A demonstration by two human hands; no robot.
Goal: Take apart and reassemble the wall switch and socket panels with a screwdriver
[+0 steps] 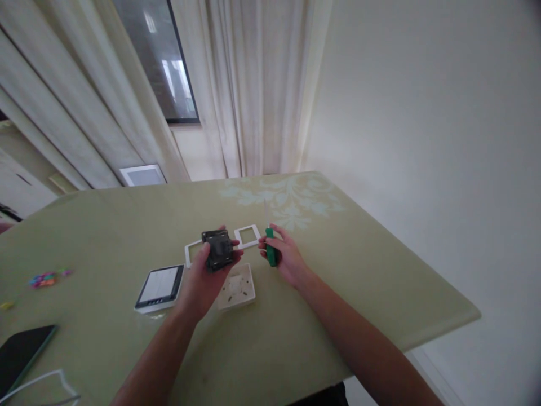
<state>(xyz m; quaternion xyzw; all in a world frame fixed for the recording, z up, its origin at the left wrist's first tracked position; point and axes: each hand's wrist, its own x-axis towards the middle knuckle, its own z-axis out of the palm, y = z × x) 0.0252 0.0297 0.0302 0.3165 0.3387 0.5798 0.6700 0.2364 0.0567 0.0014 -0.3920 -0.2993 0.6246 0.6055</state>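
Note:
My left hand [203, 282] is closed around a dark square wall-switch module [218, 250], thumb on its near left side, held above the table. In my right hand [287, 256] is a screwdriver [271, 248] with a green handle, its thin shaft pointing up and away from me. Below and just right of the left hand lies a white square mounting box [240, 286], partly covered by that hand. Beyond the hands are two white square frames: one frame [249, 235] between the hands, the other frame [188, 255] partly hidden behind the left hand.
On the green-covered table [346, 270], a white device with a dark-bordered panel [159, 286] lies left of my left hand. Farther left are small colourful pieces [44, 279], a dark phone-like slab [25, 352] and a white cable [42, 376]. A wall stands on the right, curtains behind.

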